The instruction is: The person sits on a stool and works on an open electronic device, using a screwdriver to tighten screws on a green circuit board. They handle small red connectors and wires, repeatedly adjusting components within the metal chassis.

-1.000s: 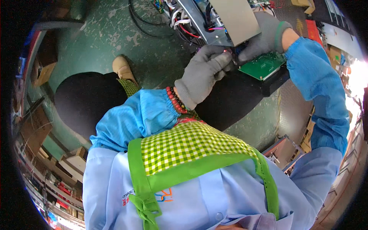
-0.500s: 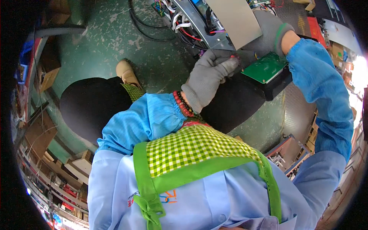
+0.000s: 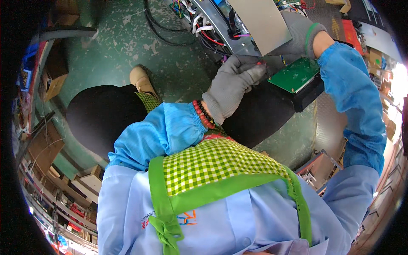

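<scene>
Grey knit covers the left hand (image 3: 229,87), thumb and fingers pinched on a small red-tipped piece (image 3: 260,63) near the metal panel (image 3: 261,27); a light, steady pinch suits it. The right hand (image 3: 299,36) is partly hidden by the panel, its grip impossible to tell; keep it off the green circuit board (image 3: 295,75) nearby.

- One gray-gloved left hand (image 3: 231,87) and one gray-gloved right hand (image 3: 298,39), upper center
- One small red-tipped piece (image 3: 259,63), upper center
- One green circuit board (image 3: 295,75), upper right
- One metal-cased unit (image 3: 260,25), top center
- Two blue oversleeves (image 3: 163,129), left of center and right
- One checked apron (image 3: 221,163), lower center
</scene>
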`<action>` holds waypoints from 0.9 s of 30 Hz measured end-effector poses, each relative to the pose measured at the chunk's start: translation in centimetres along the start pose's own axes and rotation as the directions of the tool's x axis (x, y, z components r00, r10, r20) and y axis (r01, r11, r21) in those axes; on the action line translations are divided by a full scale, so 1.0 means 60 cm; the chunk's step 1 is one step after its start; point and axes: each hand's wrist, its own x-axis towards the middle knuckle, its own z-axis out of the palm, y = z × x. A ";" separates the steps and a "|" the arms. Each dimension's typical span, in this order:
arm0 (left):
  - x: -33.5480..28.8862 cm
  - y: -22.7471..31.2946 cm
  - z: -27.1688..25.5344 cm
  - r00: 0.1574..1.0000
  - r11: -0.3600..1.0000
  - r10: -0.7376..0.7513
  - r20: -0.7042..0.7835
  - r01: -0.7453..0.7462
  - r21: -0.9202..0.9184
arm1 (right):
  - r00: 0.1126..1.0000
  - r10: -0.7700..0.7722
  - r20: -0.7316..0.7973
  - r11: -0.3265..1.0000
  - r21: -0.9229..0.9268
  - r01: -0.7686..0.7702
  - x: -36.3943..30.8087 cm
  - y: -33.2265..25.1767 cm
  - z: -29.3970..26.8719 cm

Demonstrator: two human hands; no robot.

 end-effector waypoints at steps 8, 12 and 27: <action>0.000 0.007 0.002 1.000 1.000 -0.010 0.017 0.010 -0.024 | 0.989 0.051 0.138 0.998 -0.029 -0.048 0.008 -0.004 -0.013; 0.001 0.012 0.004 0.999 1.000 -0.018 0.031 0.018 -0.016 | 0.974 0.016 0.225 0.997 0.067 -0.032 0.006 0.009 -0.011; 0.007 0.009 0.004 0.997 0.989 0.044 0.060 -0.052 0.141 | 0.916 -0.029 0.401 0.792 0.568 -0.223 -0.033 -0.017 -0.027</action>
